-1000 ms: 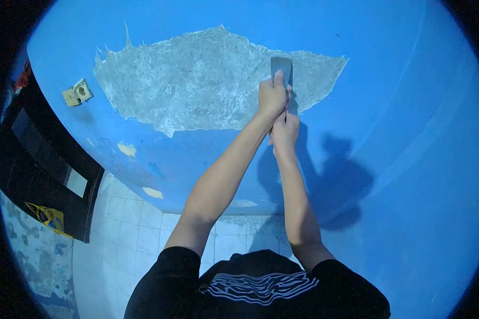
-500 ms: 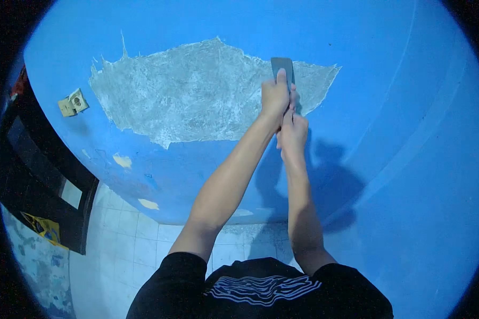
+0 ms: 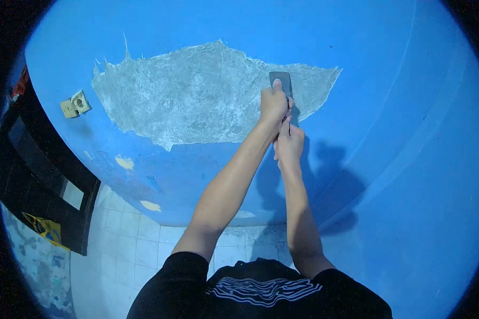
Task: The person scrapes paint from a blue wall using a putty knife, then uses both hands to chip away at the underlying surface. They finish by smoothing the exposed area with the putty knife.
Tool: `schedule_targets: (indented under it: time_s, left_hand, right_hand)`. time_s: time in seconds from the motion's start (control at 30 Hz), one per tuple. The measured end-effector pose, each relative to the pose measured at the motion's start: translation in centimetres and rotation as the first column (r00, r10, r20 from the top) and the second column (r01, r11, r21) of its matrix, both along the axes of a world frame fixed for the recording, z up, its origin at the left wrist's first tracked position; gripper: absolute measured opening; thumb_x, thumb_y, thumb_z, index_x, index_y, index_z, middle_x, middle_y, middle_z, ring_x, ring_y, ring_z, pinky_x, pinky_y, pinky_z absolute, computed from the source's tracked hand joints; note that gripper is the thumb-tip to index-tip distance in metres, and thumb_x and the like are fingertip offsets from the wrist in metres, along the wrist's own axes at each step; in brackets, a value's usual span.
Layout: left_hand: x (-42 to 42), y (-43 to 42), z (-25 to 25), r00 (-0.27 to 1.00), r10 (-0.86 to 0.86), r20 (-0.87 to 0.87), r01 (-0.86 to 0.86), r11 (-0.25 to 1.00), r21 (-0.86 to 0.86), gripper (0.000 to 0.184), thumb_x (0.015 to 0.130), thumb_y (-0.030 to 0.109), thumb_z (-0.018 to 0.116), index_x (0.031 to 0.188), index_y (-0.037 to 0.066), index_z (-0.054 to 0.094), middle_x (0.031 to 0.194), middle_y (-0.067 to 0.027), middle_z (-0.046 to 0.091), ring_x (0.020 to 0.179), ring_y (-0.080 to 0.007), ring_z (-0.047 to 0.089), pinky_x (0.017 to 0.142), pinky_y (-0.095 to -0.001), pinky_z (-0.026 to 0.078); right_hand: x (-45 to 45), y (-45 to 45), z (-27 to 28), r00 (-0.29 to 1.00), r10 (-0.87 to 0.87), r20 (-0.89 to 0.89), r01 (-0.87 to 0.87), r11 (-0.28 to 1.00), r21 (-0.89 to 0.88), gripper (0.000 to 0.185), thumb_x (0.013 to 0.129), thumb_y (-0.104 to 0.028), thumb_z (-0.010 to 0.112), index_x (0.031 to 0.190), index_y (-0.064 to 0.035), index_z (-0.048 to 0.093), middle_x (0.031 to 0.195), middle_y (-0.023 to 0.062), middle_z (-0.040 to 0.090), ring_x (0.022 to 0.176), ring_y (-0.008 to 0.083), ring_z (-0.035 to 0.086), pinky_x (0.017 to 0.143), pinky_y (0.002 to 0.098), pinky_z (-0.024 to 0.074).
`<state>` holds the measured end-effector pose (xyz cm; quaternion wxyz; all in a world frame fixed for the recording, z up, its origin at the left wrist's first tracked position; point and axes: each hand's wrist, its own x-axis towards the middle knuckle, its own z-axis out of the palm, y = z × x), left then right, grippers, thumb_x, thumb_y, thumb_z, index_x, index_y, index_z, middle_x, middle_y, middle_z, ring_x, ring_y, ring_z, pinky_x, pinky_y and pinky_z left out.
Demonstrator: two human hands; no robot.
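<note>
Both my hands are closed on one scraper [image 3: 280,76], its flat grey blade pointing up the wall. My left hand [image 3: 273,105] grips it just below the blade, thumb laid along the metal. Lower down, my right hand [image 3: 290,144] is wrapped round the handle, which the fingers mostly hide. The blade lies over the right part of a bare grey plaster patch [image 3: 170,95], below its upper edge. Ragged blue paint [image 3: 314,32] borders this patch on every side.
A cream wall socket [image 3: 80,103] sits left of the patch, with small pale chips [image 3: 124,162] in the paint lower down. At far left stands a dark door frame [image 3: 48,159] beside a yellow bag [image 3: 45,229]. White floor tiles [image 3: 125,239] meet the wall below.
The scraper and both hands have moved down a little, bringing the blade from the patch's upper edge onto the bare plaster. The view has shifted slightly.
</note>
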<state>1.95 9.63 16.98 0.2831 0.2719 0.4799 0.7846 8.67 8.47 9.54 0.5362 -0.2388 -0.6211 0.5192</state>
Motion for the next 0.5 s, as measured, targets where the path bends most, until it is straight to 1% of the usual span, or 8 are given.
schedule_targets:
  time_s: [0.07,0.1,0.17,0.2,0.27,0.3,0.37,0.5]
  left_hand:
    - [-0.6,0.3,0.9,0.997,0.012,-0.083,-0.012,1.000,0.006,0.046,0.102,0.031,0.035,0.071,0.000,0.048,0.051,-0.0088,0.050,0.036,-0.0154,0.041,0.033,-0.0327,0.032]
    - [-0.4,0.2,0.7,0.996,0.026,-0.085,-0.024,1.000,0.016,0.049,0.102,0.032,0.036,0.067,0.000,0.048,0.050,-0.0092,0.049,0.036,-0.0156,0.042,0.034,-0.0324,0.033]
    - [0.2,-0.2,0.3,0.996,0.032,-0.085,-0.032,0.999,-0.005,0.049,0.102,0.032,0.036,0.067,0.000,0.048,0.050,-0.0089,0.050,0.037,-0.0155,0.042,0.034,-0.0324,0.033]
    - [0.4,-0.2,0.2,0.995,0.044,-0.091,-0.046,0.999,-0.013,0.049,0.102,0.032,0.037,0.066,-0.001,0.048,0.051,-0.0087,0.050,0.037,-0.0154,0.042,0.035,-0.0324,0.034]
    - [0.0,0.1,1.0,0.986,0.109,-0.125,-0.112,0.994,-0.016,0.049,0.102,0.032,0.037,0.067,-0.001,0.048,0.052,-0.0085,0.051,0.038,-0.0152,0.042,0.035,-0.0322,0.034]
    - [0.2,0.4,1.5,0.974,0.161,-0.158,-0.167,0.986,-0.025,0.049,0.102,0.032,0.037,0.067,-0.001,0.048,0.053,-0.0082,0.051,0.038,-0.0149,0.043,0.035,-0.0319,0.034]
    - [0.6,0.2,1.1,0.989,0.095,-0.113,-0.098,0.995,-0.013,0.045,0.101,0.032,0.037,0.070,0.001,0.047,0.054,-0.0073,0.050,0.039,-0.0142,0.042,0.035,-0.0313,0.034]
    - [0.7,-0.5,0.5,1.000,-0.010,-0.008,0.011,1.000,0.028,0.038,0.101,0.031,0.038,0.077,0.002,0.044,0.057,-0.0061,0.050,0.041,-0.0129,0.042,0.035,-0.0302,0.034]
  right_hand:
    - [-0.3,-0.1,1.3,0.999,0.034,0.000,-0.033,0.990,-0.139,0.055,0.102,-0.035,0.041,0.057,-0.0034,0.045,0.043,0.0016,0.040,0.030,0.0110,0.033,0.028,0.0285,0.0232]
    - [-0.4,0.4,0.9,1.000,0.029,0.003,-0.028,0.989,-0.144,0.055,0.102,-0.035,0.041,0.057,-0.0034,0.045,0.043,0.0016,0.040,0.030,0.0110,0.033,0.028,0.0285,0.0232]
    - [-0.5,1.0,-0.4,1.000,-0.013,-0.006,0.013,1.000,-0.002,0.056,0.102,-0.036,0.041,0.057,-0.0034,0.045,0.043,0.0019,0.040,0.030,0.0108,0.033,0.028,0.0285,0.0231]
    - [-0.1,0.4,0.2,1.000,-0.013,-0.006,0.013,1.000,0.001,0.056,0.102,-0.036,0.041,0.057,-0.0034,0.045,0.043,0.0019,0.040,0.030,0.0108,0.033,0.028,0.0285,0.0231]
    - [0.6,-0.5,1.5,0.998,0.069,-0.013,-0.070,0.985,-0.159,0.055,0.102,-0.037,0.041,0.057,-0.0039,0.046,0.044,0.0021,0.041,0.030,0.0102,0.033,0.028,0.0285,0.0231]
    - [0.4,-0.1,1.6,0.998,0.063,-0.016,-0.065,0.986,-0.153,0.055,0.102,-0.037,0.041,0.057,-0.0039,0.046,0.044,0.0021,0.041,0.030,0.0102,0.033,0.028,0.0285,0.0231]
    - [0.2,0.4,1.0,0.999,0.041,-0.006,-0.041,0.993,-0.114,0.055,0.102,-0.037,0.041,0.058,-0.0045,0.047,0.044,0.0018,0.041,0.031,0.0096,0.033,0.028,0.0282,0.0226]
    - [1.6,-0.4,1.7,0.995,0.096,-0.021,-0.098,0.981,-0.167,0.055,0.102,-0.037,0.041,0.058,-0.0042,0.048,0.045,0.0011,0.041,0.031,0.0091,0.032,0.028,0.0278,0.0221]
